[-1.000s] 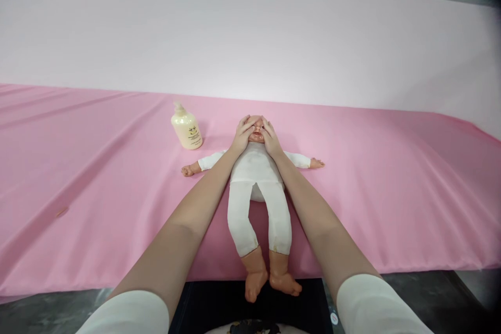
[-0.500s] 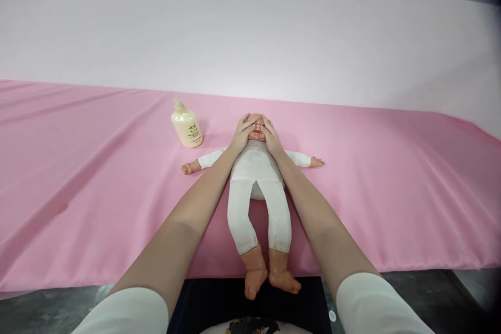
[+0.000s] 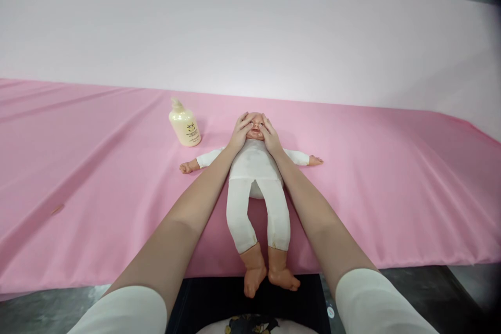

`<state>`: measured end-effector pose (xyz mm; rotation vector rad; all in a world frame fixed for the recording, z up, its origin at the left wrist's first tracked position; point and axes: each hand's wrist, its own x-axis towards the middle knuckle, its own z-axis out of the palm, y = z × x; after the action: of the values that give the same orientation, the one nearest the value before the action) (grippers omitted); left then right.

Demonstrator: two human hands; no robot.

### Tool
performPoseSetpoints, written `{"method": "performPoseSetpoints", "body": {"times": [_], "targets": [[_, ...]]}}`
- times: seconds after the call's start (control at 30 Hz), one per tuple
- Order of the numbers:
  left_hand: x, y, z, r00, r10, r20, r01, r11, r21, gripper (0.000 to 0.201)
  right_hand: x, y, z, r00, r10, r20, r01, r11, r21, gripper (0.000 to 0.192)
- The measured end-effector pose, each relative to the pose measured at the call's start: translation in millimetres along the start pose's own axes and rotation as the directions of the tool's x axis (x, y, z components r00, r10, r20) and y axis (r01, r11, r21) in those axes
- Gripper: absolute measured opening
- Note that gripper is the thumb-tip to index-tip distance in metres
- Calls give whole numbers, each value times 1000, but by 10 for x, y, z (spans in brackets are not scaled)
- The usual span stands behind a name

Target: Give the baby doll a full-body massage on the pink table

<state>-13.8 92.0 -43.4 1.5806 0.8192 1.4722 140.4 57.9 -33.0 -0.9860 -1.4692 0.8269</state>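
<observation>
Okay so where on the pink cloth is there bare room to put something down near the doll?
The pink cloth is bare right of the doll, beyond its outstretched arm, and wide open left of the lotion bottle. It is crowded at the doll's head, where the left hand and right hand press its cheeks, with the bottle beside.

Head view, looking forward and down

Left of the left hand (image 3: 239, 133) only the lotion bottle (image 3: 183, 123) stands near on the pink cloth (image 3: 391, 177), while right of the right hand (image 3: 271, 137) the cloth lies open beyond the doll (image 3: 254, 177)'s outstretched arm.
</observation>
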Motion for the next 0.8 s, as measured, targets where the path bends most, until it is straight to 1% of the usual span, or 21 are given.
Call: {"method": "performPoseSetpoints", "body": {"times": [0.1, 0.2, 0.3, 0.4, 0.53, 0.67, 0.8], "targets": [[-21, 31, -2, 1000, -3, -4, 3, 1000, 2, 42, -1, 9, -6, 1000, 10, -3, -10, 1000, 18, 73], [-32, 51, -2, 1000, 23, 2, -23, 999, 39, 46, 0, 14, -10, 1000, 21, 0, -21, 999, 28, 75], [-33, 61, 5, 999, 53, 0, -53, 996, 75, 52, 2, 16, -12, 998, 52, -25, -51, 997, 64, 76], [-23, 50, 16, 998, 54, -22, -53, 996, 67, 55, 4, 21, -15, 996, 81, -47, -76, 993, 91, 78], [-2, 11, 29, 997, 28, -65, -29, 1000, -9, 48, 7, 48, -24, 996, 82, -46, -77, 992, 100, 75], [-2, 23, 44, 991, -52, -123, 39, 993, -110, 40, 35, 113, -23, 996, 54, -72, -42, 986, 160, 68], [-22, 90, 66, 980, -117, -159, 92, 983, -160, 32, 77, 194, -20, 981, 127, -149, -90, 969, 230, 64]]}}
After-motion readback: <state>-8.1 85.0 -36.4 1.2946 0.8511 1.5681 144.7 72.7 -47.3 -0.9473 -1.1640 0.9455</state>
